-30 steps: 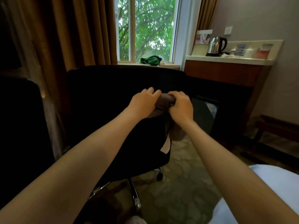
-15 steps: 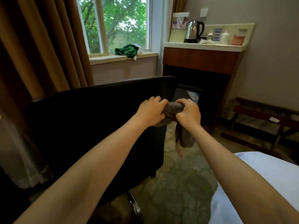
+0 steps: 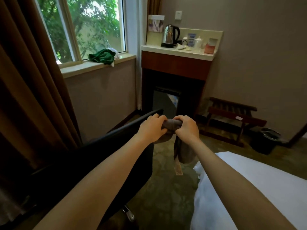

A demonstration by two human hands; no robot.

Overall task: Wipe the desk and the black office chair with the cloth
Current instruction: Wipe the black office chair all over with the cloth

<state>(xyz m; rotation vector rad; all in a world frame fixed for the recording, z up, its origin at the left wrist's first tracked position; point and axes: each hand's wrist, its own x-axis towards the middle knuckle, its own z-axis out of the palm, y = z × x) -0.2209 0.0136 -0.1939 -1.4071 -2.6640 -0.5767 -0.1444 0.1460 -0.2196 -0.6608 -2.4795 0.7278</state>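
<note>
Gripping the bunched grey cloth, I am holding it just beside the top edge of the black office chair. My left hand and right hand are curling round it.

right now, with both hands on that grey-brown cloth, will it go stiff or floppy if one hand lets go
Probably floppy: the cloth hangs limp below the right hand, with a strip dangling lowest. Likely light for its size: its top bunches up small between the left hand and the right hand. It looks soft and matte, so it seems unlikely to slip.
</note>
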